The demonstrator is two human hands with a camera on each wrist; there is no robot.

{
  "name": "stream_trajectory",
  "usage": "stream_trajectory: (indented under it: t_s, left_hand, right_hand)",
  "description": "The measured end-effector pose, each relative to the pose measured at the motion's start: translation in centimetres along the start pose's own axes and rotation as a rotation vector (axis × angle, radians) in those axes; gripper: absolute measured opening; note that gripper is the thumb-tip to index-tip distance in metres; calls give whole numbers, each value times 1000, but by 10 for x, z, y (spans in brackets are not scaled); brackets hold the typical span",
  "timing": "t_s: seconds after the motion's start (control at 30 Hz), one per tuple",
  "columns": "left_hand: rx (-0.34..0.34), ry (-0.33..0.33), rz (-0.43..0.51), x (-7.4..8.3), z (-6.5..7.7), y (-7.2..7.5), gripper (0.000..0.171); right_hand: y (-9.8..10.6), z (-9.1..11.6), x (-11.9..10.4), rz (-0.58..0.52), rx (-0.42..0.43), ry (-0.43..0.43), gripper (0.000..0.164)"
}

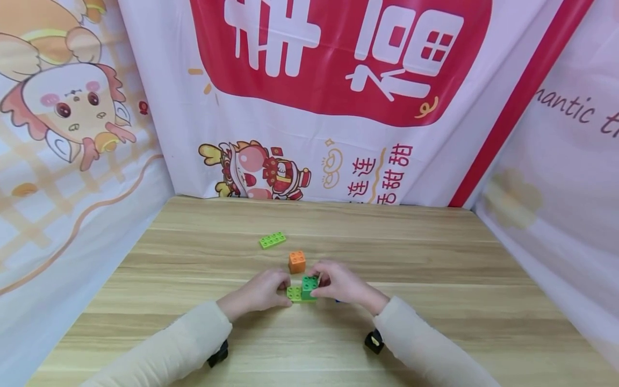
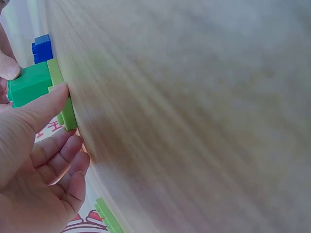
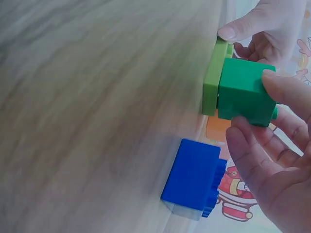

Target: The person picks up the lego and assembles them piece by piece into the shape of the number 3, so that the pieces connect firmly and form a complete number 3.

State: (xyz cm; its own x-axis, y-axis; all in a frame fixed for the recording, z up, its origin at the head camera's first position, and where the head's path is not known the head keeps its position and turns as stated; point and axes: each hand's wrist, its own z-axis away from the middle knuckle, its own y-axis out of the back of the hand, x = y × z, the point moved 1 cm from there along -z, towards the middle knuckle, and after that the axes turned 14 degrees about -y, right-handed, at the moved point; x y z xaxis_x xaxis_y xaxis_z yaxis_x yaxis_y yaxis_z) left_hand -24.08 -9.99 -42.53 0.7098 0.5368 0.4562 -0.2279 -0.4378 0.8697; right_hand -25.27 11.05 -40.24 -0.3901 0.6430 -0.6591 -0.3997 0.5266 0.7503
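Note:
My left hand (image 1: 261,291) pinches the left end of a light green flat building brick (image 1: 294,294) on the wooden table, thumb at the near side and fingers beyond. Over the right half of that flat brick is a darker green block (image 3: 247,91) with studs on top. My right hand (image 1: 342,284) grips this block between thumb and fingers. A thin dark line shows between block and flat brick in the right wrist view. The left half of the flat brick shows bare studs.
A blue block (image 3: 192,172) stands on the table just right of the flat brick, mostly covered by my right hand in the head view. Beyond the hands stand an orange block (image 1: 297,262) and another light green flat brick (image 1: 273,240). Printed cloths (image 1: 338,161) enclose the table (image 1: 411,236).

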Motion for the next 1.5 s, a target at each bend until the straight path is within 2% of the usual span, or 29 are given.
stream_trajectory:
  t_s: [0.5,0.9,1.1,1.3,1.5]
  left_hand:
    - [2,-6,-12,2,0,0,28]
    - [-5,-1,-6,1,0,0,28]
    - [-5,10,-13,3,0,1,28]
    - [4,6,-18,4,0,2,29]
    - [0,15,-12,5,1,2,29]
  right_hand:
    - [2,-2,-1,-38,-46,-80,29]
    - [1,1,0,-27,-20,-108,34]
    - [3,2,3,-79,-32,-107,45]
    - [11,5,9,-136,18,-155,54]
    - [17,9,15,-126,109,-187,56]
